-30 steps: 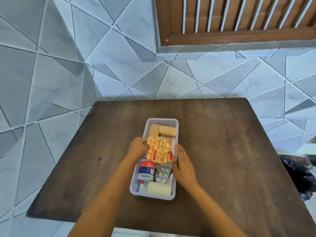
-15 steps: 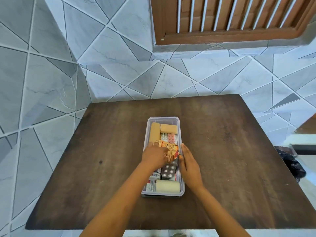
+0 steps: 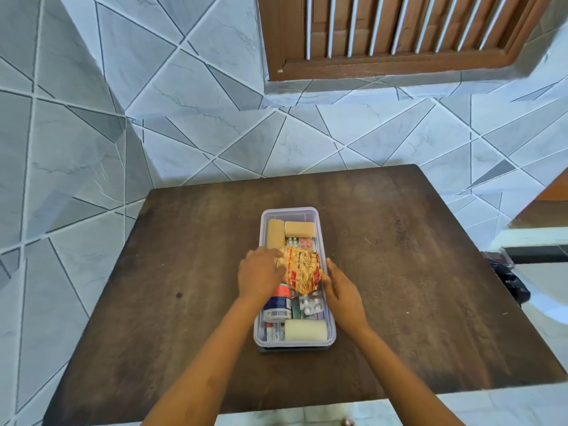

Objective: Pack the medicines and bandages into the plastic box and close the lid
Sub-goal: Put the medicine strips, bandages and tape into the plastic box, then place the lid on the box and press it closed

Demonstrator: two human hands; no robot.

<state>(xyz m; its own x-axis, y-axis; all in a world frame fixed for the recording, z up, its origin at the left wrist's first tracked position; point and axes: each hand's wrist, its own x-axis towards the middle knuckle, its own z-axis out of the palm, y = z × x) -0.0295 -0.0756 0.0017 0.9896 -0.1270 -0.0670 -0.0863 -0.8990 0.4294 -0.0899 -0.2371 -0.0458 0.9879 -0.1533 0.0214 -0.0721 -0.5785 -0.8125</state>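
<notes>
One clear plastic box [image 3: 319,224] stands lidless near the middle of the dark wooden table [image 3: 399,272], its long sides running from the near edge toward the far edge. Three bandage rolls are in it: two tan rolls [image 3: 275,233] at the far end — one lengthwise at the far-left corner, one crosswise beside it — and one white roll [image 3: 305,331] across the near end. Blister strips [image 3: 311,305] show in at least two spots; their exact count is unclear. One red-capped bottle [image 3: 278,305] lies along the left side. The left hand [image 3: 261,275] presses down on one crumpled orange-yellow foil packet [image 3: 302,269] over the middle of the box, fingers curled on its left edge. The right hand [image 3: 341,290] lies along the box's right wall, fingers extended, thumb touching the packet's corner — whether it pinches it I cannot tell.
</notes>
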